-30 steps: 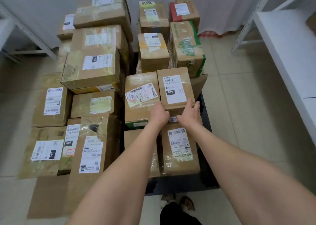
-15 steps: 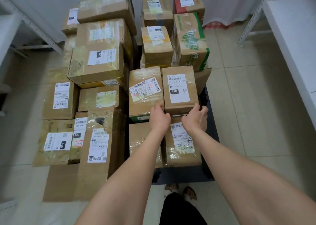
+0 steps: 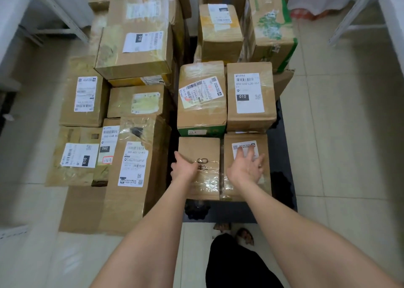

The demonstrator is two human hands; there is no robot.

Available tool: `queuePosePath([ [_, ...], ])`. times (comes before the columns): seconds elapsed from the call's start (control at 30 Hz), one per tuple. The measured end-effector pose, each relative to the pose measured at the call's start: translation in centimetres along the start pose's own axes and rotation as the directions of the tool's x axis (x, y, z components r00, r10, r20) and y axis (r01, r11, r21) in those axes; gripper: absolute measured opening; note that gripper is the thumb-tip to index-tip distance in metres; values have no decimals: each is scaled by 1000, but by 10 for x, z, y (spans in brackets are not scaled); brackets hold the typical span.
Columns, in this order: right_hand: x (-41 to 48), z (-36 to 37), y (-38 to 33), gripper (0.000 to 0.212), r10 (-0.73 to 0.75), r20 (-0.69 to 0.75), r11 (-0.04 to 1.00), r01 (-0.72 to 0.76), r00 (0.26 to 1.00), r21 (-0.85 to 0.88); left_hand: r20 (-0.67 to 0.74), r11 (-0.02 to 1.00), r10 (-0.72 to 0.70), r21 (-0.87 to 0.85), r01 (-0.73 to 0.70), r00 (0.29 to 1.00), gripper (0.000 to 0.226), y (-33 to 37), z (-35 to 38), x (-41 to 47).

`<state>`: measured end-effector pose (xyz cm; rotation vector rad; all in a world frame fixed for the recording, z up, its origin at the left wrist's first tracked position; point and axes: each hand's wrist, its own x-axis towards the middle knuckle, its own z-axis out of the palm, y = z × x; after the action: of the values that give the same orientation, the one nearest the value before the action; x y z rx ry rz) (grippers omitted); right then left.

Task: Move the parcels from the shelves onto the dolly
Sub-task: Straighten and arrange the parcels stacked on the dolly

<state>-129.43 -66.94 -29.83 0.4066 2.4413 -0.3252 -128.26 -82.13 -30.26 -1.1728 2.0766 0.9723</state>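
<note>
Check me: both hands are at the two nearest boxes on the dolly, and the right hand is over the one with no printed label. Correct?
No. In the head view the right hand is over the labelled box; the unlabelled box, bearing only a handwritten mark, is at the left hand. Both are on the dolly.

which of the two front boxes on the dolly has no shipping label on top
The front-left box: its top shows only clear tape and a handwritten mark, while the front-right box beside it carries a white label.
</note>
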Motion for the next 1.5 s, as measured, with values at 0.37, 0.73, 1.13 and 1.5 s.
queuePosePath([
  [0.37, 6, -18, 18, 88, 138, -17, 985, -136, 990, 106, -82, 1000, 8, 14, -6, 997, 80, 13, 9, 0],
  [0.73, 4, -16, 28, 89, 91, 85, 981, -104, 992, 166, -57, 997, 1, 75, 3, 998, 85, 22, 11, -5],
  [1.13, -2, -87, -1, 89, -30, -185, 977, 68, 982, 200, -176, 968, 238, 122, -218, 955, 65, 73, -27, -44],
  [1.5, 32, -94, -23, 74, -139, -97, 987, 145, 986, 62, 111, 693, 502, 542, -475, 858, 76, 124, -4, -17],
])
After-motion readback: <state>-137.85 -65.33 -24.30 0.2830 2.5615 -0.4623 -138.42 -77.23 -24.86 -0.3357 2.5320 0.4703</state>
